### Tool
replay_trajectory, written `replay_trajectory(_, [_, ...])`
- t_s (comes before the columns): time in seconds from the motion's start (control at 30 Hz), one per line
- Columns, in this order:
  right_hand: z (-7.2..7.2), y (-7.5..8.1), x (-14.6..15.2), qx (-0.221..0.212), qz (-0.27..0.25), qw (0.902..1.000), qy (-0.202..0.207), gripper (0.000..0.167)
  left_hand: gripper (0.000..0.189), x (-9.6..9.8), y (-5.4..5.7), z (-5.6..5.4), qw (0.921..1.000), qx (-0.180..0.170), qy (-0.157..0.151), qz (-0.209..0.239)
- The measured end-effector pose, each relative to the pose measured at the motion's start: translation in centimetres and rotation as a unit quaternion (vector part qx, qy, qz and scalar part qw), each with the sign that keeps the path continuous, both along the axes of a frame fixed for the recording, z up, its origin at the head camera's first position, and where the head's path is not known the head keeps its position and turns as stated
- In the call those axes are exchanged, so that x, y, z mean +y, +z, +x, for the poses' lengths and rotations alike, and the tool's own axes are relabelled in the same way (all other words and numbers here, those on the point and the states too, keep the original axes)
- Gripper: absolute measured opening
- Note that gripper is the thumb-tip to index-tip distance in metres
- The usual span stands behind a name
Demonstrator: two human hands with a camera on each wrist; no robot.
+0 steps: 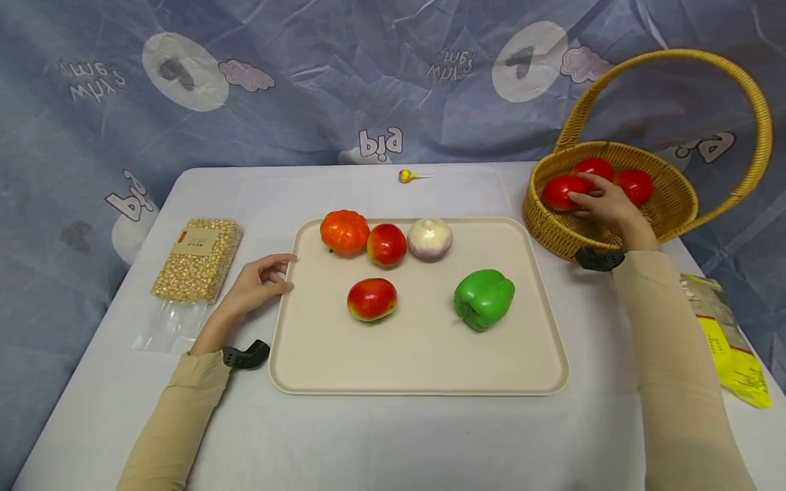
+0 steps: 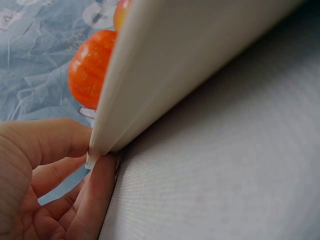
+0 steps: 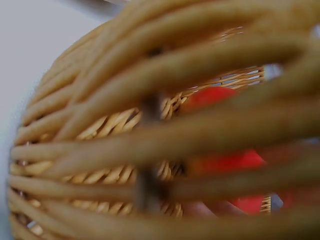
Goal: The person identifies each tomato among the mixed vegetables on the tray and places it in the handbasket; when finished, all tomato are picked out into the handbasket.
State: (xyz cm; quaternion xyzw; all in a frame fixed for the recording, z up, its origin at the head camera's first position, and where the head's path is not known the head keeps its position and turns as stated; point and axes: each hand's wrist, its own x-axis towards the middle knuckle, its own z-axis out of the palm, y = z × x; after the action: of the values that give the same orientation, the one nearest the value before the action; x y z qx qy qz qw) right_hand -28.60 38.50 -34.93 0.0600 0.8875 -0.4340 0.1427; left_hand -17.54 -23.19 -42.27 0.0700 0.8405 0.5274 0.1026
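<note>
My left hand pinches the left rim of a beige tray, one finger and the thumb on either side of its edge in the left wrist view. On the tray lie an orange pumpkin, two red-and-yellow tomatoes, a white-purple onion and a green bell pepper. Inside the yellow wicker basket, my right hand grips the left red tomato with thumb and fingers. Two more red tomatoes sit beside it. Basket weave mostly hides this hand in the right wrist view.
A bag of corn kernels lies left of the tray. A yellow lollipop rests near the table's back edge. At the right edge is a yellow-and-clear packet. The basket's tall handle arches over the right side.
</note>
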Motion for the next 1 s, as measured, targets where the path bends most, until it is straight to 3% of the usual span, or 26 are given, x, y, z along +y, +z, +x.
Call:
replay_trajectory(0.4, [1.7, 1.2, -0.6, 0.022, 0.020, 0.9994, -0.020, 0.082, 0.054, -0.1, -0.2, -0.2, 1.0000, 0.002, -0.002, -0.001])
replay_trajectory(0.7, [3.4, 2.4, -2.2, 0.109, 0.025, 0.9915, -0.066, 0.069, 0.052, -0.2, -0.2, -0.4, 0.9999, 0.015, -0.008, -0.005])
replay_trajectory(1.0, [4.9, 3.7, -4.3, 0.149, 0.008, 0.9869, -0.061, 0.062, 0.052, -0.4, -0.4, -0.3, 0.9998, 0.018, -0.003, -0.007])
